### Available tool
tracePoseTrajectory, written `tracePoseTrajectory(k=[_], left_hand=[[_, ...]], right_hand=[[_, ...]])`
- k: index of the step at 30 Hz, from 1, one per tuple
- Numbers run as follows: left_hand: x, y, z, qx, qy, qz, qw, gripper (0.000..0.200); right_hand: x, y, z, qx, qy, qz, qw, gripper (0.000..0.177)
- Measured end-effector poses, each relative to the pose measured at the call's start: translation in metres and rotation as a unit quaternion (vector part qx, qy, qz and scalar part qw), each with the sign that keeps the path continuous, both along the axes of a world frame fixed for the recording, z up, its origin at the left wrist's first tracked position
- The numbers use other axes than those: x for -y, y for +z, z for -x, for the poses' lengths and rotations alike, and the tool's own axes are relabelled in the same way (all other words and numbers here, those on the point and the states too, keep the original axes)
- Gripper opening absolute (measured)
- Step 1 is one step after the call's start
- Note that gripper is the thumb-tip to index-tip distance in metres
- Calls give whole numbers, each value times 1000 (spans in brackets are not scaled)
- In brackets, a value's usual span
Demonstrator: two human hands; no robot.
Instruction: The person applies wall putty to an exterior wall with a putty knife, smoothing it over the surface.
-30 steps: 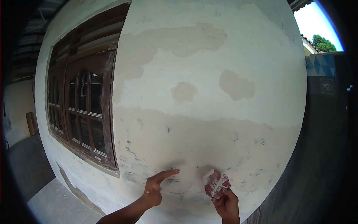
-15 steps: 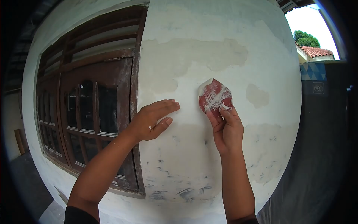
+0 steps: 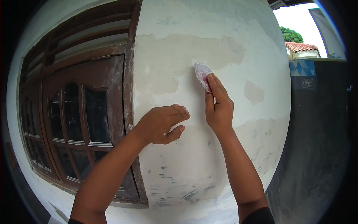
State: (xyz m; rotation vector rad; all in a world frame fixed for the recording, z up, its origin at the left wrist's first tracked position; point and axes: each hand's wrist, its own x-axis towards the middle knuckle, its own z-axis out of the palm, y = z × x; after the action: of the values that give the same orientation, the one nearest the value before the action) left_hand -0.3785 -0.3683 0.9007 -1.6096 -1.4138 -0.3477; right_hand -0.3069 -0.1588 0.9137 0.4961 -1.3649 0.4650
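Note:
My right hand (image 3: 220, 108) grips a flat red scraper (image 3: 203, 76) smeared with white paste. The scraper is tilted, with its upper edge at or close to the wall (image 3: 223, 87), near a beige patch (image 3: 186, 50); whether it touches is hard to tell. Lower and to the left, my left hand (image 3: 162, 123) is empty, its fingers stretched out and the thumb apart, in front of the wall. Small white specks of paste show on that hand and its forearm.
A dark brown wooden window (image 3: 117, 97) with glass panes is set into the wall at the left. Dark scuff marks (image 3: 190, 195) lie low on the wall. At the right are a dark panel (image 3: 320, 130) and a tiled roof (image 3: 301, 47).
My right hand has moved up and slightly left, turning the scraper more edge-on near the wall. My left hand sits slightly further right and lower. The view has shifted a little.

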Motion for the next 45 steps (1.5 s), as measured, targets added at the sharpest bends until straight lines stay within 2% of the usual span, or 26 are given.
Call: tracePoseTrajectory(k=[2, 5, 8, 10, 16, 18, 20, 24, 25, 31, 39, 45], left_hand=[[1, 3, 0, -7, 6, 6, 1000, 35], [0, 7, -1, -21, 10, -1, 1000, 32], [-2, 9, 2, -13, 17, 5, 1000, 31], [-3, 10, 6, -39, -9, -13, 999, 24], [-3, 12, 4, -32, -22, -6, 999, 21], [-3, 12, 5, -37, -19, -11, 999, 21], [-3, 11, 5, -44, -14, -19, 999, 21], [-3, 12, 3, -33, 6, -10, 999, 24], [-2, 12, 2, -20, 18, -1, 1000, 29], [-1, 11, 0, 3, 4, 10, 1000, 27], [-2, 10, 0, -7, 22, 0, 1000, 27], [-4, 9, 3, -19, 0, -10, 1000, 23]], right_hand=[[-3, 1, 8, -42, -145, -56, 987, 46], [-1, 1, 17, -66, -209, -109, 970, 48], [0, -1, 31, -44, -245, -106, 963, 50], [0, -7, 34, -16, -241, -99, 965, 50], [-2, -27, 16, 48, -228, -109, 966, 53], [-4, -30, 9, 50, -223, -102, 968, 55], [-6, -20, 9, -7, -223, -110, 969, 54], [-9, 10, 24, -41, -225, -150, 962, 53], [-10, 8, 27, -40, -224, -150, 962, 53], [-22, -25, 13, 23, -239, -141, 961, 51], [-19, 12, 23, -14, -229, -170, 958, 50], [-34, -27, 12, 28, -246, -173, 953, 51]])
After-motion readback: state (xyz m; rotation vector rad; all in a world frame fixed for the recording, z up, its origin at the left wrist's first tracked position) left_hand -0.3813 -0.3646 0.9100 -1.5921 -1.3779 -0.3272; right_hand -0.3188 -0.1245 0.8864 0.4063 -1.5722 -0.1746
